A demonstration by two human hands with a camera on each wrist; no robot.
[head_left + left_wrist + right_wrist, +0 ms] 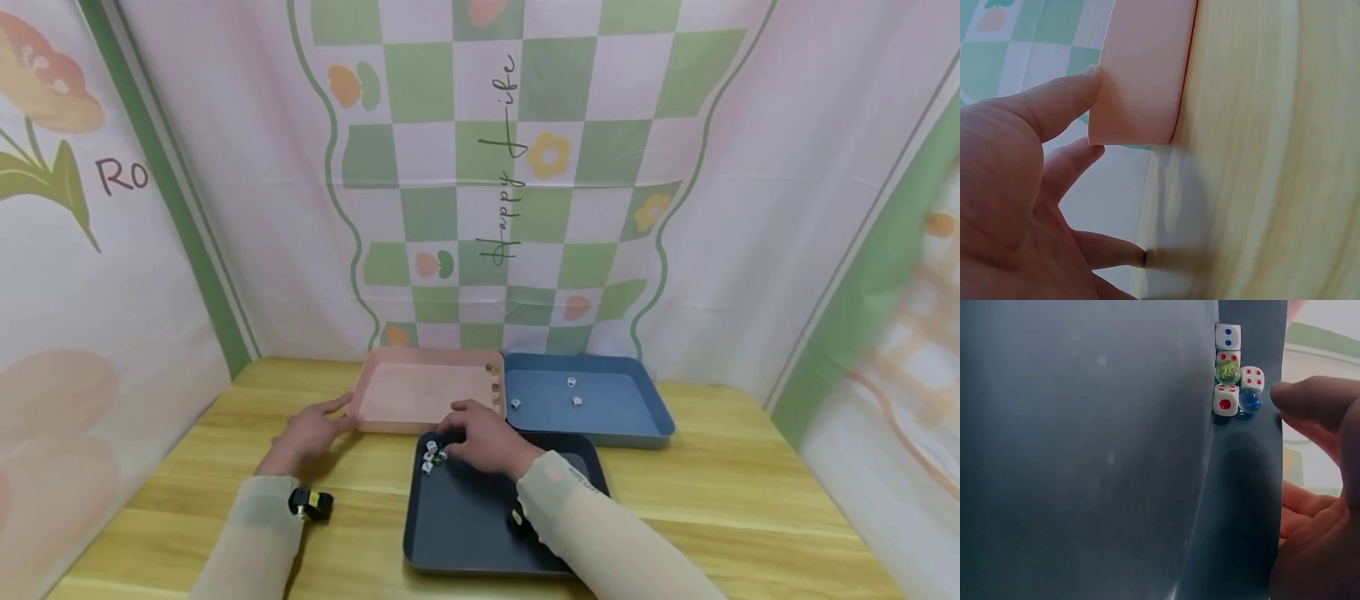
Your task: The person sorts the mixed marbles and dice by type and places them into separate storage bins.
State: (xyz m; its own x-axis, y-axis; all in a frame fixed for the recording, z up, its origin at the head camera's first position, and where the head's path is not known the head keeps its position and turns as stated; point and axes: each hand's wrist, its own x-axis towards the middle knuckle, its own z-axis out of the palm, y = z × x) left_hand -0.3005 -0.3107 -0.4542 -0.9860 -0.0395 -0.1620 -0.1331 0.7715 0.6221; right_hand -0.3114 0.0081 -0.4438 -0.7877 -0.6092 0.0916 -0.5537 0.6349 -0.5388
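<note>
My left hand (pixel 318 423) lies on the wooden table with straight fingers, and its thumb touches the near left corner of a pink tray (pixel 390 392). The left wrist view shows that thumb pressed on the pink tray's corner (pixel 1141 75), with my left hand (pixel 1054 156) holding nothing. My right hand (pixel 472 433) arches over the far left corner of a dark navy tray (pixel 480 533). A cluster of white dice (pixel 1225 400), a green marble (pixel 1227 372) and a blue marble (pixel 1249 400) lies there. In the right wrist view my right hand (pixel 1313 456) hovers beside them with an empty palm.
A blue tray (pixel 637 417) stands behind the navy one, with three dice (pixel 576 400) in it. A few brown marbles (pixel 495 387) line the pink tray's right wall. Patterned cloth walls close in the table at the back and on both sides.
</note>
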